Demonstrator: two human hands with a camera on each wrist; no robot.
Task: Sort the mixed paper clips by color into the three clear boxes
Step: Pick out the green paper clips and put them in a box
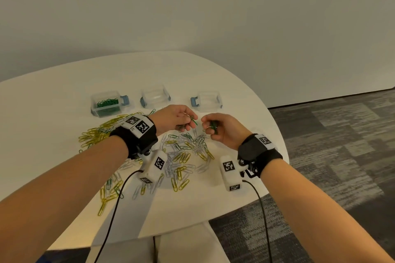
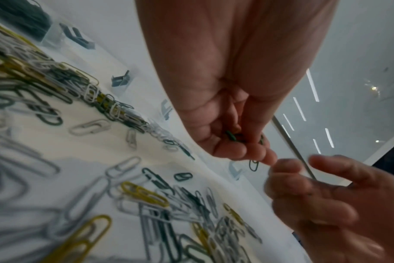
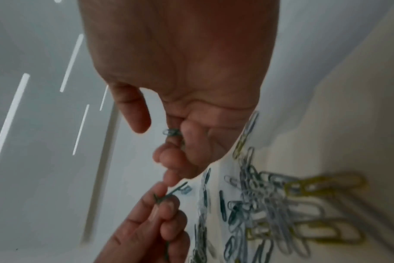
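Above the mixed pile of yellow, white and green paper clips [image 1: 181,153] my two hands nearly meet. My left hand [image 1: 187,123] pinches a green clip [image 1: 195,122] and keeps more green clips [image 2: 232,137] curled in its fingers. My right hand [image 1: 210,127] grips a small bunch of green clips [image 1: 213,126] in curled fingers; in the right wrist view these green clips [image 3: 171,133] poke out beside the thumb. Three clear boxes stand behind the pile: the left box [image 1: 94,102] holds green clips, while the middle box [image 1: 155,96] and the right box [image 1: 208,100] look empty.
The white round table [image 1: 53,96] ends close to my right wrist, with grey carpet [image 1: 331,145] beyond. A heap of mostly yellow clips [image 1: 96,134] lies under my left wrist. Cables run from both wrist cameras toward me.
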